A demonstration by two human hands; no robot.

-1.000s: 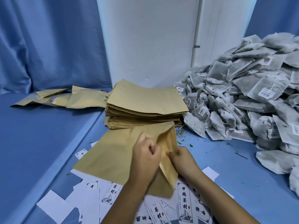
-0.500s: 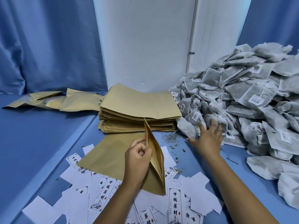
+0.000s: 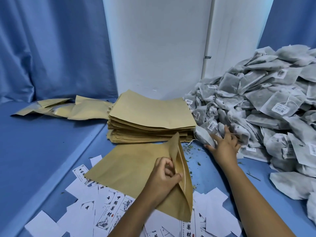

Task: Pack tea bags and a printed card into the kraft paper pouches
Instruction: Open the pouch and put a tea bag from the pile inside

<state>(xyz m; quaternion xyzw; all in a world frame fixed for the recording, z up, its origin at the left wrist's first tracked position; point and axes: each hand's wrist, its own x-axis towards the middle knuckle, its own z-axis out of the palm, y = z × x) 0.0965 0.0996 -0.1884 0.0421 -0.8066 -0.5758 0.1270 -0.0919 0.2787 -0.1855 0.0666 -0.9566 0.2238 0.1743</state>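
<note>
Illumination even, cool, moderately bright, source overhead and out of view. Shadows soft and short beneath the kraft pouch stack (image 3: 150, 117). Faint sheen on the blue curtain (image 3: 51, 48). Wide-angle bowing at frame edges. Focus sharp centrally, slightly soft toward corners.

The tea bag pile (image 3: 266, 106) runs off the right edge; its label print (image 3: 280, 108) is too small to read.

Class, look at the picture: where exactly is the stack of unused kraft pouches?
In the head view, the stack of kraft pouches sits mid-table against the white wall, just left of the tea bag heap.
</note>
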